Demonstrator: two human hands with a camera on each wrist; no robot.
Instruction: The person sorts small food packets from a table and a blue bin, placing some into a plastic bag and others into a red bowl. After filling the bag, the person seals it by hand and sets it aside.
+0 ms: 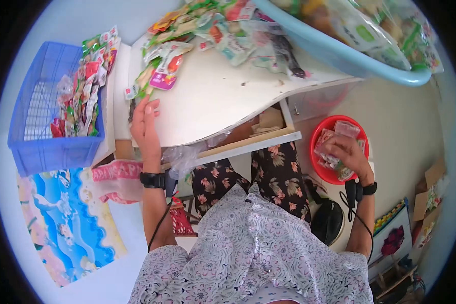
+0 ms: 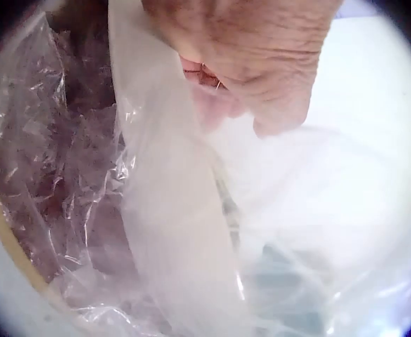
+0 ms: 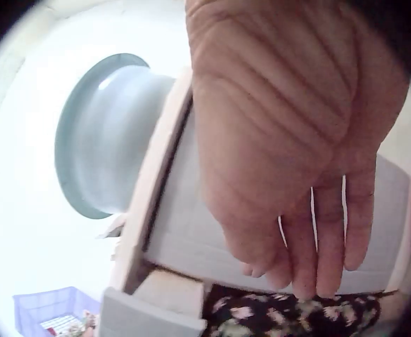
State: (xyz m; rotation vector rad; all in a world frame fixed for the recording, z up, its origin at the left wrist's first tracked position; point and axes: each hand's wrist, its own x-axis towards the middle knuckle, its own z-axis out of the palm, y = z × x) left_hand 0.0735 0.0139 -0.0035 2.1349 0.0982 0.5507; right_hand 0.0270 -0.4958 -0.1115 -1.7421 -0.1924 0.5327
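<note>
My left hand (image 1: 147,131) lies at the left edge of the white tabletop (image 1: 213,106), fingers pointing away from me, just below a purple-and-white packet (image 1: 167,66). Nothing shows in its fingers. In the left wrist view, the left hand (image 2: 255,63) is beside the white table edge, its fingertips mostly hidden. Over the red basin (image 1: 315,167) is my right hand (image 1: 347,154), its fingers bent down above small clear-and-red packets (image 1: 347,129); contact cannot be told. The right wrist view shows the right hand (image 3: 283,154) with fingers fairly straight and nothing held.
Piled packets (image 1: 228,35) line the table's far side. A large blue tub (image 1: 339,48) of packets stands at the upper right, a blue crate (image 1: 55,152) at the left. An open drawer (image 1: 268,139) holding plastic bags (image 1: 185,157) juts out above the lap.
</note>
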